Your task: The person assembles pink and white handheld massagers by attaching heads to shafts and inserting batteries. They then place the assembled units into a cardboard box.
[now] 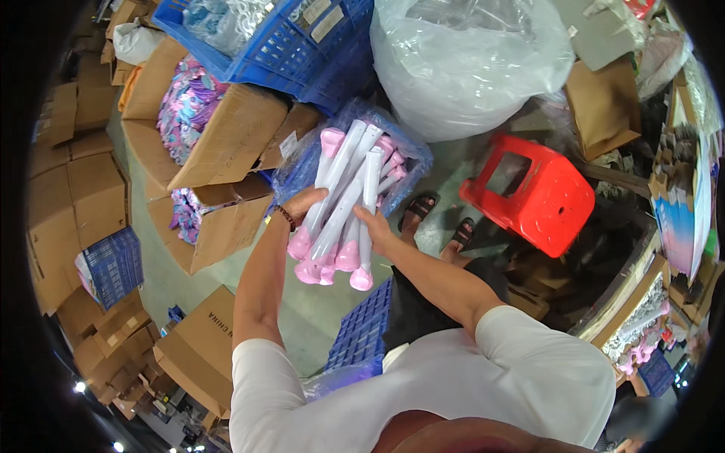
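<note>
Between my two hands is a bundle of several long white tubes with pink knobbed ends [337,208]. My left hand [303,205] grips the bundle's left side, and a dark beaded bracelet circles that wrist. On the right side, my right hand [375,230] is closed around the tubes, its thumb pressed along one of them. The bundle is tilted, its nearer pink ends hanging toward me. Just beyond it sits a container lined with clear plastic [419,158], where more pink ends show. The fingers beneath the bundle are partly hidden.
A red plastic stool [555,200] stands to the right. Beyond are a large clear plastic bag [468,83] and a blue crate [291,57]. Open cartons [234,136] with purple and pink goods stand left. A blue basket [359,328] lies near my legs.
</note>
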Motion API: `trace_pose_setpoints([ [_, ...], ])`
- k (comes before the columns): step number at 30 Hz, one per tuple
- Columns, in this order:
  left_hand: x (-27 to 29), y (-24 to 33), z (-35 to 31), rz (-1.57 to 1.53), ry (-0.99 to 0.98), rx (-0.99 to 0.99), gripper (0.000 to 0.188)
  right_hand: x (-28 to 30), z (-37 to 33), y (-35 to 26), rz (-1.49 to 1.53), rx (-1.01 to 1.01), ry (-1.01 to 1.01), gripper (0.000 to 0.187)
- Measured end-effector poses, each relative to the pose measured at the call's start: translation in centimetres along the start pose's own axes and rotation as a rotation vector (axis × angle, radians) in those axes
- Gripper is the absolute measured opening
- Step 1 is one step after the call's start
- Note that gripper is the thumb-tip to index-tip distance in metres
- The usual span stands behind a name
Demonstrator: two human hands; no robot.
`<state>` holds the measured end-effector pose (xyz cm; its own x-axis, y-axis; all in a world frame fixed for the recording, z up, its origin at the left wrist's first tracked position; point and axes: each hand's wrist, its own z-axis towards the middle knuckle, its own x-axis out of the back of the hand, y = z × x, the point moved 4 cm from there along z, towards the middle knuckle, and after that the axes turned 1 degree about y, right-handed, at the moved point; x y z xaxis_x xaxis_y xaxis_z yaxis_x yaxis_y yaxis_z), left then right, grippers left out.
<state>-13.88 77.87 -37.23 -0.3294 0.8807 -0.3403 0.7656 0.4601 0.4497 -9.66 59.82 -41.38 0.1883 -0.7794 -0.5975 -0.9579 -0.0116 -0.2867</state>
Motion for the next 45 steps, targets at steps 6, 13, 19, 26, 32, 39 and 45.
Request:
trace_pose_setpoints([
  [6, 4.1, -1.1, 6.9, 0.004, 0.004, 0.114, 0.075, 2.7, 6.6, 2.1, 0.042, -0.090, 0.110, 0.062],
  [13, 7.8, -0.5, 12.7, 0.911, 0.190, 0.120, 0.082, 2.9, 12.0, 3.6, 0.046, -0.116, 0.004, 0.079],
  [19, 7.0, -1.7, 12.2, 0.961, 0.489, 0.090, 0.082, 3.1, 7.6, -0.5, -0.339, -0.273, 0.132, 0.084],
  [26, -0.8, -9.8, 8.1, 0.524, 0.360, -0.022, 0.041, 16.7, -1.8, -3.4, -1.093, 0.146, 0.083, 0.052],
  [32, -5.4, -12.3, 6.8, 0.284, 0.375, 0.177, 0.028, 29.7, -21.9, -12.2, -0.997, 0.415, 0.960, 0.036],
  [39, -13.0, 4.3, 10.2, 1.071, 0.117, -0.260, 0.024, 24.1, -49.4, -8.0, 0.109, 0.909, 1.432, 0.041],
  [45, -31.0, 13.0, 15.5, 1.278, -0.106, -0.312, 0.023, 24.1, -58.2, 7.2, 0.623, 1.134, 1.734, 0.027],
])
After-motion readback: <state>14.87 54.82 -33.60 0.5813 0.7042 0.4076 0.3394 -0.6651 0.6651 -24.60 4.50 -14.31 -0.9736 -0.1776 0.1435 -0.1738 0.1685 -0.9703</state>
